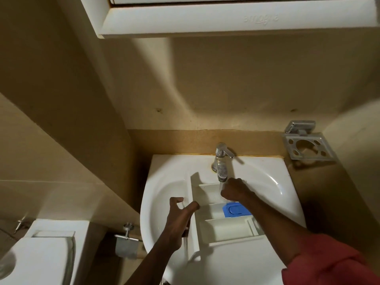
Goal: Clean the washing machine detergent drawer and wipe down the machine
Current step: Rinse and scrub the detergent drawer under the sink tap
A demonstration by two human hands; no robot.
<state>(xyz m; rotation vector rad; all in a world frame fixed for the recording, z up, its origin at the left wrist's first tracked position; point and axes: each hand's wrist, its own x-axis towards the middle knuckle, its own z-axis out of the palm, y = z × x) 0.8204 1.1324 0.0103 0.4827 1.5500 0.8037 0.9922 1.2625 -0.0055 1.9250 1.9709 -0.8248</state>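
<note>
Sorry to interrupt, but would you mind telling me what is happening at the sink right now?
A person is rinsing a washing machine detergent drawer in the white sink. The drawer lies across the basin under the tap, with water running into its far compartment. The left hand steadies the drawer's front edge, fingers spread. The right hand, closed, works inside the far compartment beside the blue insert.

Both forearms bare, no watch/rings seen. Left hand (pixel 176 221) & right hand (pixel 233 191) ungloved. Right arm: reddish-pink sleeve (pixel 333 262), loose, creased, pushed up approx. to elbow.
</note>
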